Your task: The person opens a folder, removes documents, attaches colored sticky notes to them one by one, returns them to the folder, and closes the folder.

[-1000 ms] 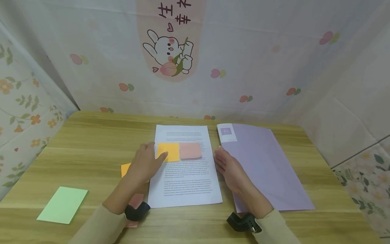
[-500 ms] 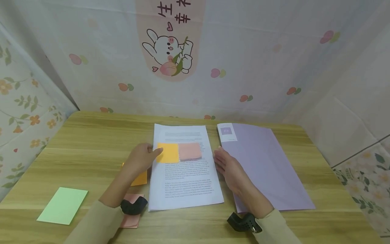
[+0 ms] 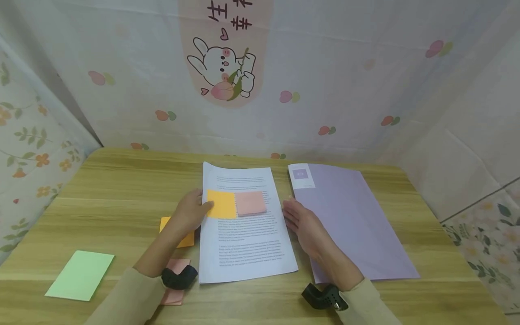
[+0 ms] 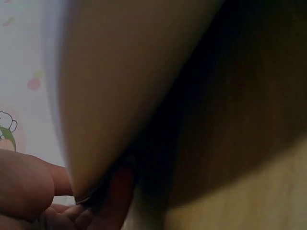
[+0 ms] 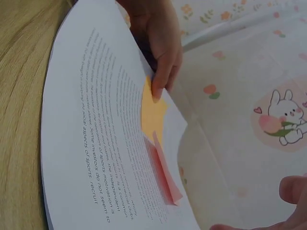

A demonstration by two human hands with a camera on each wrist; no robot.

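Note:
A sheaf of printed paper (image 3: 248,250) lies before me in the head view, its left edge raised a little. My left hand (image 3: 188,216) pinches that edge, thumb on top over a yellow sticky note (image 3: 223,205). Beside the yellow note, a pink sticky note (image 3: 251,203) sits on the print. In the right wrist view the paper (image 5: 91,143) curves upward and the left hand (image 5: 163,45) grips its edge. My right hand (image 3: 306,225) stands on its side along the paper's right edge, fingers extended. Dark blur covers much of the left wrist view.
A purple folder (image 3: 353,221) with a white label lies to the right, partly behind the right hand. An orange note pad (image 3: 187,240) and a pink note pad (image 3: 174,296) are partly covered by the left forearm. A green note pad (image 3: 80,275) lies at far left.
The left hand has drawn back slightly left, lifting the paper's left edge, and its thumb has moved toward the yellow note's left side. The right hand stays nearly in place.

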